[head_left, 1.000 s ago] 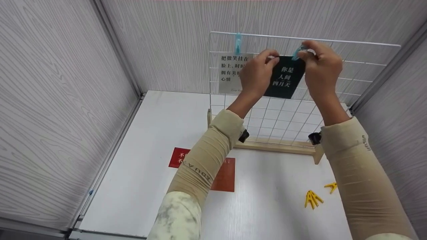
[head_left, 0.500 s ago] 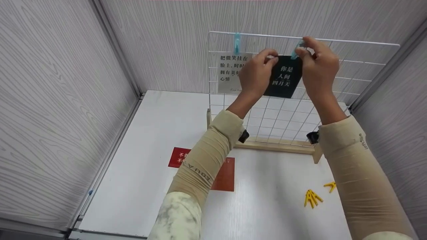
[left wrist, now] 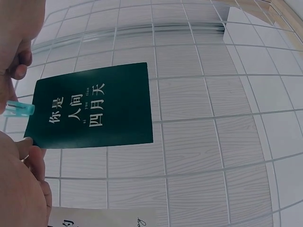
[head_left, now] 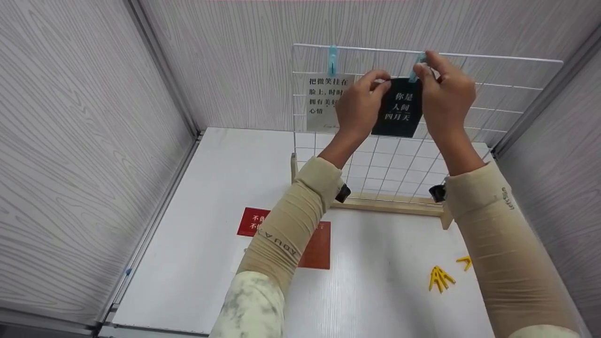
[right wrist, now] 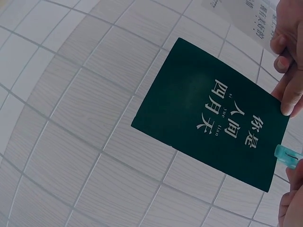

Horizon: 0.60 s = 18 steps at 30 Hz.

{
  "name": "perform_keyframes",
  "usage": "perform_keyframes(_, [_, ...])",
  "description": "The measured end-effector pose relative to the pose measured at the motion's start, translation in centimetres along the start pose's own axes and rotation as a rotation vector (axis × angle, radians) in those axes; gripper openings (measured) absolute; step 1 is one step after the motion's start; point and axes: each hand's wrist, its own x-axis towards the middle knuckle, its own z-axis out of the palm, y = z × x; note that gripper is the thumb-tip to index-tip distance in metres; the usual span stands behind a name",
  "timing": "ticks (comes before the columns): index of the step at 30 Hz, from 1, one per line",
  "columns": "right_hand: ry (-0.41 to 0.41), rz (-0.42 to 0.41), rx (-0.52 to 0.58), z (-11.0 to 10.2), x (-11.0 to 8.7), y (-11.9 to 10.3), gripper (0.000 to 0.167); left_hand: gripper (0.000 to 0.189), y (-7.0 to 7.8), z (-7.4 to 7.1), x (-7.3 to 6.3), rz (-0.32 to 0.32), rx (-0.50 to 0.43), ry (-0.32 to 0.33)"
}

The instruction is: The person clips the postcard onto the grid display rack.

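Note:
A dark green card [head_left: 399,108] with white characters lies against the white wire grid [head_left: 497,98]. My left hand [head_left: 359,103] pinches the card's upper left corner between thumb and fingers. At the card's top edge, my right hand [head_left: 448,96] pinches a light blue clothespin [head_left: 415,70]; its tip overlaps the card's edge in the right wrist view. Left of the green card hangs a pale card [head_left: 324,105] with black characters, partly behind my left hand. A second blue clothespin [head_left: 333,61] holds it on the grid near the top bar.
A wooden base [head_left: 389,205] carries the grid on the white table [head_left: 375,291]. A red card [head_left: 251,221] and an orange-red card [head_left: 317,249] lie partly under my left forearm in view. Several yellow clothespins [head_left: 440,279] lie at the right.
The green card has swung a little straighter and flatter against the grid. My right hand and its blue clothespin have shifted slightly left, the clothespin now more upright.

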Motion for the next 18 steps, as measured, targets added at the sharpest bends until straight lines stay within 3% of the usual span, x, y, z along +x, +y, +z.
perform_keyframes(9, [0.025, -0.003, -0.074, 0.32, -0.18, -0.78, 0.038, 0.026, -0.41, -0.42, -0.09, 0.01, 0.021, 0.015])
perform_keyframes(18, [0.078, -0.001, -0.108, 0.55, -0.42, -0.78, 0.04, 0.033, -0.03, -0.87, -0.55, 0.024, 0.136, -0.011])
